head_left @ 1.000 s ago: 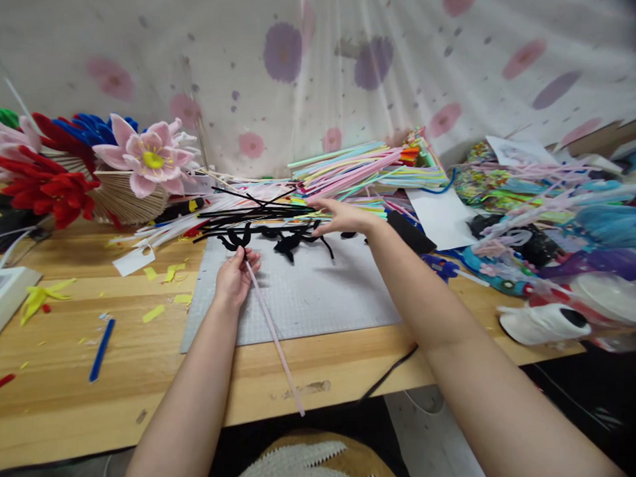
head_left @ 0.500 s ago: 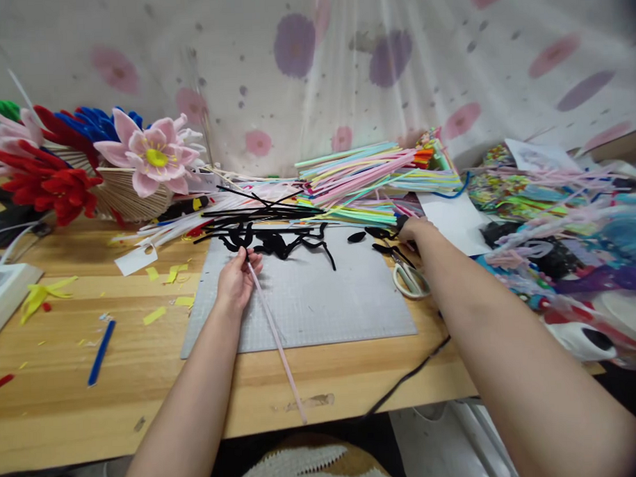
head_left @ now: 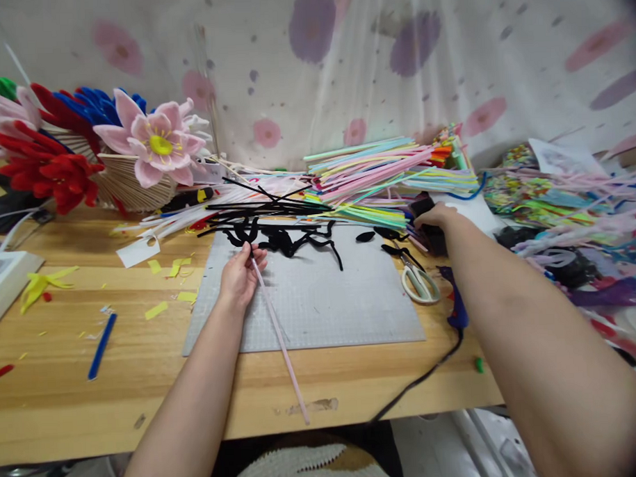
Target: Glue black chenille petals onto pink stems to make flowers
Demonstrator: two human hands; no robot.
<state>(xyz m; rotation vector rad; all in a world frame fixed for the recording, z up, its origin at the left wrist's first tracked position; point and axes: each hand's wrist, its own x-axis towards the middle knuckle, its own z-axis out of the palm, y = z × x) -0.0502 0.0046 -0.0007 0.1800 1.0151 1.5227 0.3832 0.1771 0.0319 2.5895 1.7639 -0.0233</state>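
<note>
My left hand point(head_left: 241, 274), over the left part of the grey cutting mat point(head_left: 346, 307), pinches the top of a black pipe-cleaner flower point(head_left: 241, 232). Its long pale pink stem point(head_left: 279, 334) slants down past the table's front edge. To the right of it lie shaped black pipe-cleaner pieces point(head_left: 279, 241). My right hand point(head_left: 438, 217) reaches beyond the mat's right back corner, its fingers closed about a dark object point(head_left: 421, 204) that I cannot identify; the fingertips are partly hidden. Nearby are black leaf-shaped pieces point(head_left: 365, 237), white-handled scissors point(head_left: 423, 288) and a blue glue gun point(head_left: 456, 304).
Straight black pipe cleaners point(head_left: 268, 211) and a pile of pastel ones point(head_left: 378, 170) lie behind the mat. Fuzzy flowers point(head_left: 155, 143) stand at the left back. Yellow scraps point(head_left: 156, 310) and a blue strip point(head_left: 101, 347) lie left. Bagged materials point(head_left: 563, 258) crowd the right. A black cord point(head_left: 417, 381) crosses the front edge.
My right hand has shifted slightly right and pulled the dark object up into sight. The glue gun has come out from behind my right forearm. My left hand keeps its grip on the flower.
</note>
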